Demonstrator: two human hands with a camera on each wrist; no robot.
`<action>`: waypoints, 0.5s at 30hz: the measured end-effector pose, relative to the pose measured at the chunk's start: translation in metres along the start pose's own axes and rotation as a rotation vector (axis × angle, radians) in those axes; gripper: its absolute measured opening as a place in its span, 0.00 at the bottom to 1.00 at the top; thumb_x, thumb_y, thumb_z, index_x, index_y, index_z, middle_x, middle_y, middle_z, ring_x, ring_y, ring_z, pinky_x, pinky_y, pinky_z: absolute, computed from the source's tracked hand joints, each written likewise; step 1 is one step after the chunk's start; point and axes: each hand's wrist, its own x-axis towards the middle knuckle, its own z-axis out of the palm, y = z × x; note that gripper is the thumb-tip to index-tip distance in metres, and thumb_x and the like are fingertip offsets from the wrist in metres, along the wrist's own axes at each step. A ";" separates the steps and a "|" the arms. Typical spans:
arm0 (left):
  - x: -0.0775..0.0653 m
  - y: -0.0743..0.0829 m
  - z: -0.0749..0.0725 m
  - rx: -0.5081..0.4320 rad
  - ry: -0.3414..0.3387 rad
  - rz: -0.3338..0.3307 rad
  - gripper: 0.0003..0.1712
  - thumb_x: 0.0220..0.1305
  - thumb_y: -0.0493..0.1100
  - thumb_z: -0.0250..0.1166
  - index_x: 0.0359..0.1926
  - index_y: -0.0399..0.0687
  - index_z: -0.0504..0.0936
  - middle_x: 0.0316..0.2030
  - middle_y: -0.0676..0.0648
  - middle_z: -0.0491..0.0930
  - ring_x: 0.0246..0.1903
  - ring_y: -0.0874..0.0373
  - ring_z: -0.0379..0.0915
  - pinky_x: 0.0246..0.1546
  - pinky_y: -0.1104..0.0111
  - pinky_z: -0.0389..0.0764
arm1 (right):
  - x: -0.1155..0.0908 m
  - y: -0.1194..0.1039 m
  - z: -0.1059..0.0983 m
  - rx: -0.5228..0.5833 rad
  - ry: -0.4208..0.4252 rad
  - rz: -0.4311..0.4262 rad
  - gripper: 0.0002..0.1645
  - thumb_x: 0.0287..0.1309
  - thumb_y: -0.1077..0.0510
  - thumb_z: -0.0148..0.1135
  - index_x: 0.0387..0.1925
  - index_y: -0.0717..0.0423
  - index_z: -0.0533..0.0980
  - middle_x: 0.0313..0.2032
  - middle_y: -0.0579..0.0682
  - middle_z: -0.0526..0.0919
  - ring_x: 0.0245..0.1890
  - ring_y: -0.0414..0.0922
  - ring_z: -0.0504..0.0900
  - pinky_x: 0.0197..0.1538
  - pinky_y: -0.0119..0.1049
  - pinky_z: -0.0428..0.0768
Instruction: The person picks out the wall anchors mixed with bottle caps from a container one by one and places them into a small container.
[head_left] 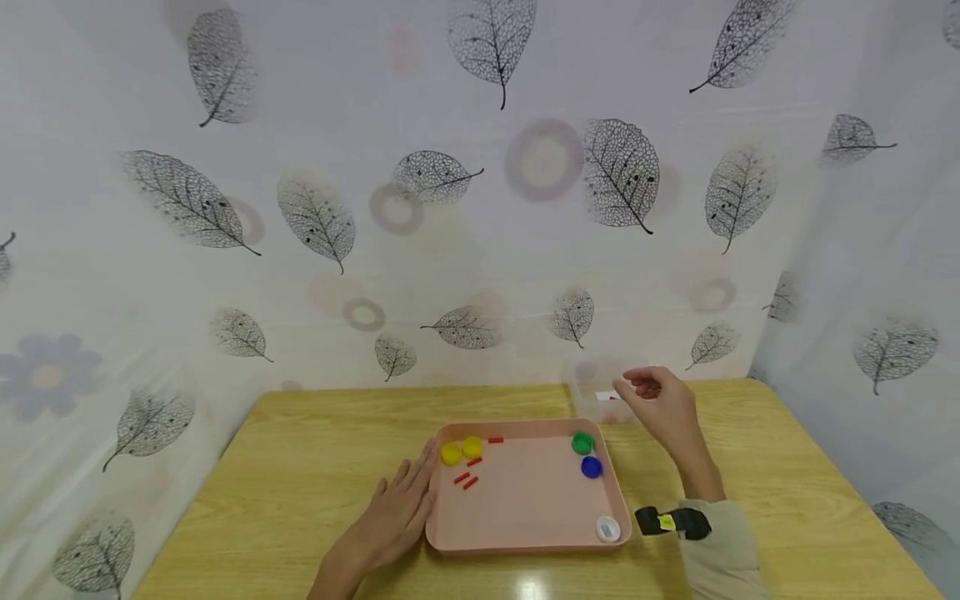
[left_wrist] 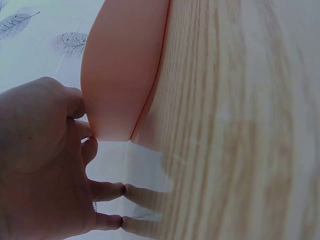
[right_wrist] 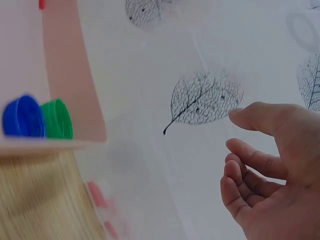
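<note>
A pink tray (head_left: 528, 512) lies on the wooden table. My left hand (head_left: 393, 512) rests against its left side with fingers stretched out, the fingertips on the tabletop and tray wall. Behind the tray stands a clear plastic box (head_left: 587, 404), and my right hand (head_left: 669, 417) hovers at its right side. Thumb and forefinger are apart there, the other fingers loosely bent, with nothing held. Inside the tray are two yellow caps (head_left: 451, 453), several small red sticks (head_left: 462, 477), a green cap (head_left: 582, 442), a blue cap (head_left: 591, 467) and a white round piece (head_left: 608, 529).
Blurred red pieces (right_wrist: 97, 194) show through the clear box in the right wrist view. A leaf-patterned sheet (head_left: 480, 250) hangs behind the table and at both sides. The wooden table (head_left: 322, 450) extends left and right of the tray.
</note>
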 end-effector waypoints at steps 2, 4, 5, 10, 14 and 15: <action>0.000 -0.001 0.000 -0.003 0.000 0.007 0.34 0.84 0.52 0.40 0.84 0.54 0.43 0.82 0.52 0.42 0.75 0.31 0.48 0.66 0.26 0.48 | -0.002 -0.006 0.002 0.024 -0.007 -0.010 0.16 0.63 0.54 0.72 0.45 0.64 0.84 0.36 0.56 0.84 0.34 0.43 0.79 0.39 0.18 0.74; 0.000 -0.001 -0.001 -0.007 0.002 0.013 0.34 0.84 0.52 0.40 0.84 0.54 0.43 0.82 0.52 0.41 0.75 0.30 0.48 0.66 0.26 0.47 | -0.004 -0.013 0.006 0.040 -0.014 -0.022 0.16 0.63 0.54 0.72 0.45 0.63 0.83 0.36 0.55 0.84 0.34 0.43 0.79 0.39 0.20 0.75; 0.000 -0.002 -0.001 -0.008 0.003 0.014 0.34 0.84 0.51 0.41 0.84 0.54 0.43 0.82 0.52 0.42 0.75 0.30 0.48 0.66 0.26 0.47 | -0.005 -0.016 0.009 0.043 -0.019 -0.028 0.16 0.63 0.54 0.72 0.45 0.63 0.83 0.36 0.54 0.84 0.34 0.43 0.79 0.40 0.21 0.75; 0.001 -0.003 -0.001 -0.008 0.000 0.016 0.35 0.84 0.52 0.41 0.84 0.53 0.43 0.82 0.51 0.42 0.75 0.30 0.48 0.66 0.26 0.48 | -0.012 -0.029 0.023 0.049 -0.035 -0.075 0.15 0.61 0.56 0.74 0.44 0.62 0.83 0.36 0.54 0.83 0.34 0.46 0.79 0.40 0.26 0.77; 0.002 -0.004 -0.001 -0.007 -0.007 0.013 0.35 0.84 0.52 0.41 0.83 0.53 0.42 0.82 0.51 0.42 0.75 0.30 0.48 0.66 0.26 0.48 | -0.017 -0.037 0.035 0.061 -0.045 -0.121 0.14 0.57 0.60 0.76 0.42 0.62 0.83 0.35 0.54 0.83 0.34 0.46 0.79 0.39 0.32 0.79; 0.003 -0.004 -0.001 -0.007 -0.007 0.013 0.35 0.84 0.52 0.41 0.83 0.53 0.42 0.82 0.51 0.42 0.75 0.30 0.48 0.66 0.26 0.48 | -0.018 -0.039 0.038 0.068 -0.052 -0.133 0.13 0.57 0.60 0.76 0.42 0.62 0.83 0.35 0.53 0.83 0.33 0.46 0.79 0.39 0.33 0.79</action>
